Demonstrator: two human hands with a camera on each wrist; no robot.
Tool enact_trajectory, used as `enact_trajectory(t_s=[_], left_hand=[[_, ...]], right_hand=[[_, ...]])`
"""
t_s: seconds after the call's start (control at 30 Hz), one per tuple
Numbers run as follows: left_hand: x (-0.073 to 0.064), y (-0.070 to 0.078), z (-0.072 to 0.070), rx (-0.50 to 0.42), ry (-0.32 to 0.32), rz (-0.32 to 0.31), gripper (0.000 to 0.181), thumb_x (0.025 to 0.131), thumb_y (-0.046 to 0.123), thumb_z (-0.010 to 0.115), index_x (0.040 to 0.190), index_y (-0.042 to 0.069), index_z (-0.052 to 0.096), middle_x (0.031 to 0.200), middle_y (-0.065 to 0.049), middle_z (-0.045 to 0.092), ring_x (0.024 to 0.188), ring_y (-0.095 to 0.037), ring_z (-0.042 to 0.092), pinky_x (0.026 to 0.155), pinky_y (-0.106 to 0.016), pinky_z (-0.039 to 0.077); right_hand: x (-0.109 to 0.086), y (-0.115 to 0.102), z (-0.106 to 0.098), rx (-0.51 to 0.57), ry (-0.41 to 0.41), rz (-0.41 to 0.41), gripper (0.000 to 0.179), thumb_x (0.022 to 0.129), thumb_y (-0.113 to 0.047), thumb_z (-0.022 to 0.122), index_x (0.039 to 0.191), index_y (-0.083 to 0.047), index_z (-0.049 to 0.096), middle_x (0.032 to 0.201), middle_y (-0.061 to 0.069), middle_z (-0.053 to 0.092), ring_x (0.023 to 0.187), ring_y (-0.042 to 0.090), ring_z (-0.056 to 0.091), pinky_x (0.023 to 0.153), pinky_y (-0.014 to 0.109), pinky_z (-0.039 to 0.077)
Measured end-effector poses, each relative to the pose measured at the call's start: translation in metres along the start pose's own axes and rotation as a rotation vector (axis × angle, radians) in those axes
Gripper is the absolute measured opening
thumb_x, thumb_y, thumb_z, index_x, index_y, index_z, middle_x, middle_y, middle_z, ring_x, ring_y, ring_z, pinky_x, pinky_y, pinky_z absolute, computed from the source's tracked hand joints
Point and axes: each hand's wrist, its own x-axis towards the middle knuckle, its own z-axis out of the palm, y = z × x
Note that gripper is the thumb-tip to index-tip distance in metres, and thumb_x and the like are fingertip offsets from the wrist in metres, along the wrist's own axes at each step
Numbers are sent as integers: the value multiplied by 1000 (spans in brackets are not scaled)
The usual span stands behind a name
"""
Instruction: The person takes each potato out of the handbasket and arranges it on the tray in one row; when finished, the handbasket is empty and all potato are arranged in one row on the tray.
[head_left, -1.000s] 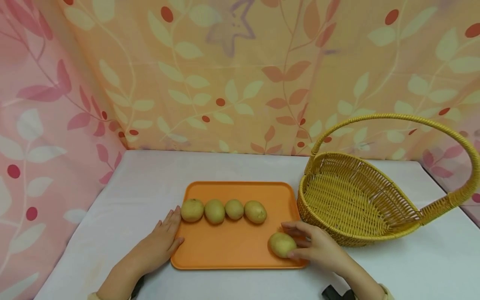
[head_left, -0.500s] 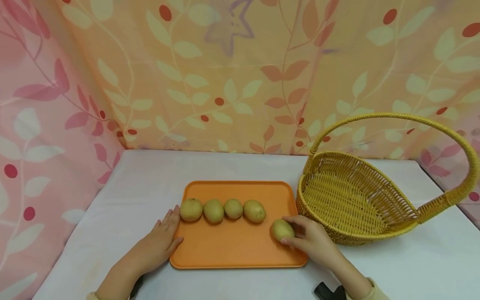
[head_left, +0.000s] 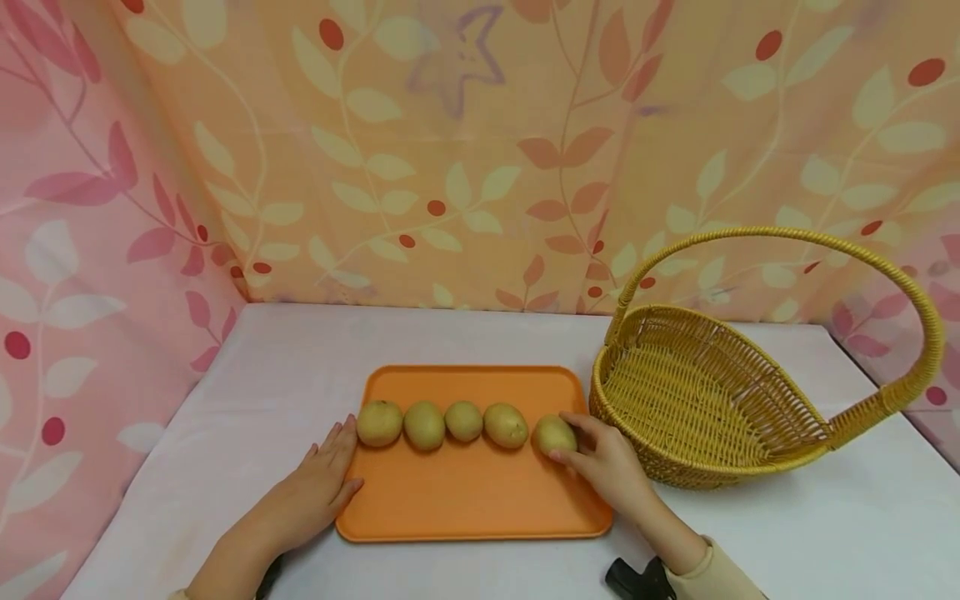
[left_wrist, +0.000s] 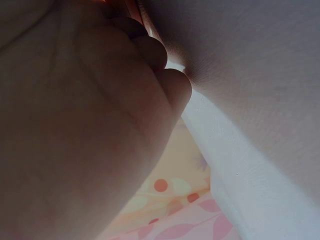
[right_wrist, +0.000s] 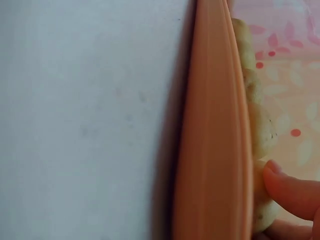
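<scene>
An orange tray [head_left: 472, 500] lies on the table with several potatoes [head_left: 424, 426] in a row across it. My right hand [head_left: 609, 462] grips the rightmost potato [head_left: 555, 436], thumb on its near side and fingers on its far side. A small gap parts that potato from its neighbour [head_left: 506, 426]. In the right wrist view the thumb [right_wrist: 290, 190] touches the potato [right_wrist: 265, 215] behind the tray wall [right_wrist: 215, 125]. My left hand [head_left: 315, 487] rests with straight fingers along the tray's left edge, its fingertips beside the leftmost potato [head_left: 379, 423]. The left wrist view shows that hand [left_wrist: 95, 115] dark and close.
A yellow woven basket [head_left: 690, 400] with a tall arched handle [head_left: 780, 233] stands right of the tray, close to its edge. White cloth [head_left: 300, 350] covers the table. Patterned fabric [head_left: 480, 167] hangs behind and at the sides. Black wrist gear [head_left: 641, 579] sits below my right wrist.
My right hand has moved the potato from the tray's lower right corner up and left, to the right end of the row. The left hand has stayed put.
</scene>
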Motion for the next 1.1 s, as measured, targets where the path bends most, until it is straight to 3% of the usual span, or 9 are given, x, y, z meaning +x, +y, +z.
enact_trajectory(t_s=[0.1,0.3,0.67,1.1], left_hand=[[-9,4,4,-10,-2,-23,69,96,21,54,145,-12,18,151,-26,20,139,-41,17,106,-61,18],[-11,6,7,-26,-5,-45,68,97,22,53,145,-12,18,151,-25,21,139,-39,17,107,-60,18],[-15,9,10,6,45,-31,67,95,20,56,144,-12,22,149,-26,26,138,-40,21,105,-60,22],[-15,7,12,-8,28,-51,67,96,19,55,144,-12,21,150,-26,23,138,-39,19,107,-59,20]], right_hand=[[0,2,2,56,-4,6,50,78,-9,76,121,9,59,121,23,60,114,33,55,89,37,49],[5,2,6,178,-7,47,50,77,-3,76,121,12,57,123,25,58,116,34,54,91,34,48],[10,1,11,281,-16,74,51,77,-2,75,122,13,56,121,26,58,115,34,55,91,36,48],[8,-1,7,395,-62,104,59,81,-3,73,131,14,46,131,29,49,124,36,46,98,37,41]])
